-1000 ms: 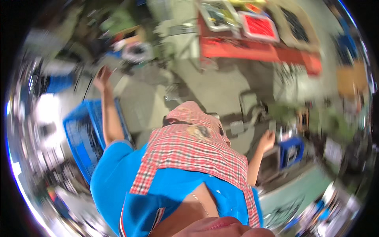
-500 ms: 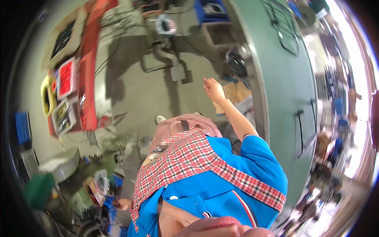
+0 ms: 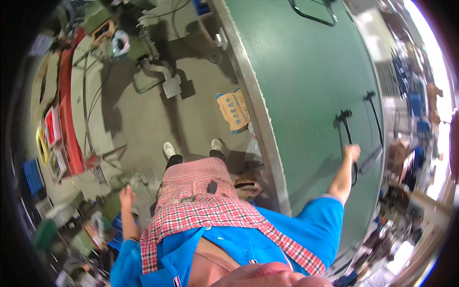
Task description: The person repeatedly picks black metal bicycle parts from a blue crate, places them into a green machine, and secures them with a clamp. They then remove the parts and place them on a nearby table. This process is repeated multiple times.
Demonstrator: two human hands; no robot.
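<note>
person at the green table, right hand on a black tool

the right hand [image 3: 353, 152] reached out over the green table [image 3: 306, 86] and rested on a black tool [image 3: 348, 138] lying near the far side; whether the fingers were closed on it i couldn't tell. the left hand [image 3: 126, 196] hung loose and open by the hip, holding nothing, above the cluttered floor [image 3: 138, 119]. a tan sack [image 3: 233, 111] sat just beside the table's metal edge.
</note>
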